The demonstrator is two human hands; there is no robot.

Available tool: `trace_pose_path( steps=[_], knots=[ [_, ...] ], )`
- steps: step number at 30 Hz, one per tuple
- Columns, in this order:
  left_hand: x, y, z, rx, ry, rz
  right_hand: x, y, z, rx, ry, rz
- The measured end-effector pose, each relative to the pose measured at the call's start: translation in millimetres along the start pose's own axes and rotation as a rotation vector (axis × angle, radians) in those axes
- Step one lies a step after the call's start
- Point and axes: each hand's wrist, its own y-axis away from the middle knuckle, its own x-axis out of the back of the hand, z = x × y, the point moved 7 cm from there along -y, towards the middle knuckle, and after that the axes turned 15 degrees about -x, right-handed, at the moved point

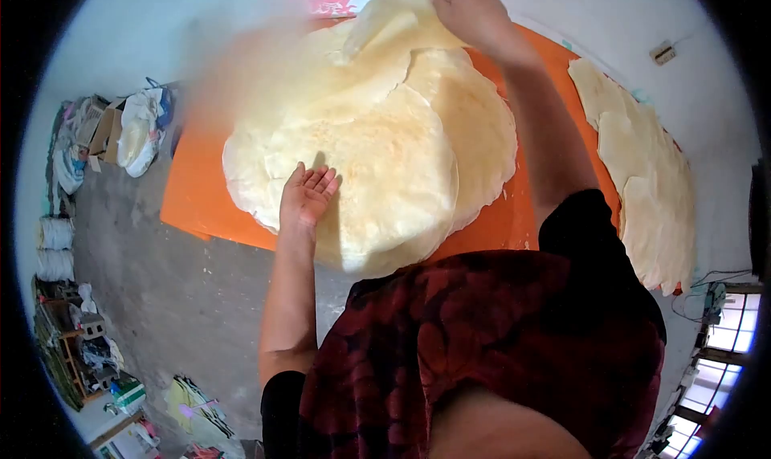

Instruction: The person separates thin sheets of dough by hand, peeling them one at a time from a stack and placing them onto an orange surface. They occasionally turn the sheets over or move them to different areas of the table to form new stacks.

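Observation:
Large thin round yellowish sheets point(361, 170) lie overlapping in a pile on an orange table point(201, 178). My left hand point(310, 194) is palm up over the pile's near left part, fingers spread and holding nothing. At the top of the view my right hand point(466, 8) is closed on the edge of a sheet point(393, 25), which is raised off the far side of the pile. Its fingertips are hard to make out. A pale blur covers the upper left of the pile.
More flat sheets point(642, 186) are stacked along the right side. A cardboard box point(106, 134) and white bags point(140, 134) stand by the left wall. Shelves with clutter point(80, 346) are at the lower left, windows point(715, 371) at the lower right.

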Motion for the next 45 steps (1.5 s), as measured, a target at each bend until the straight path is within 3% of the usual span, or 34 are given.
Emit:
trace_pose_path(
  steps=[3,8,12,15,17,20,23,27,30,33,40,43,45],
  knots=[
    [-10,-22,-10,0.005,0.014,-0.074,-33,8,35,-0.032,-0.079,-0.030],
    [-30,-57,-17,-0.011,0.003,-0.077,-20,38,90,-0.244,-0.654,-0.248],
    [-45,-80,-25,0.031,-0.123,-0.039,32,61,92,-0.436,-0.761,-0.293],
    [-52,-107,-35,0.070,-0.342,0.001,30,67,131,-0.618,-0.645,-0.335],
    [-59,-120,-38,0.102,-0.471,-0.030,36,76,136,-0.604,-0.680,-0.340],
    [-79,-98,-19,-0.336,-0.520,0.033,46,88,144,-0.622,-0.844,-0.310],
    [-88,-90,-13,-0.603,-0.571,0.029,53,93,158,-0.680,-0.868,-0.298],
    [-83,-119,-40,-0.079,-0.606,-0.123,41,89,180,-0.720,-0.874,-0.331],
    [-95,-115,-33,-0.292,-0.622,-0.076,36,89,177,-0.702,-0.958,-0.395],
    [-133,-105,-24,-0.440,-0.613,-0.401,37,86,188,-0.650,-0.936,-0.358],
    [-157,-111,-41,-0.339,-0.720,-0.648,37,91,215,-0.706,-1.176,-0.357],
    [-143,-124,-51,-0.241,-0.900,-0.499,38,89,232,-0.744,-1.151,-0.316],
    [-165,-109,-47,-0.284,-0.967,-0.465,43,89,244,-0.797,-1.071,-0.260]
  ],
)
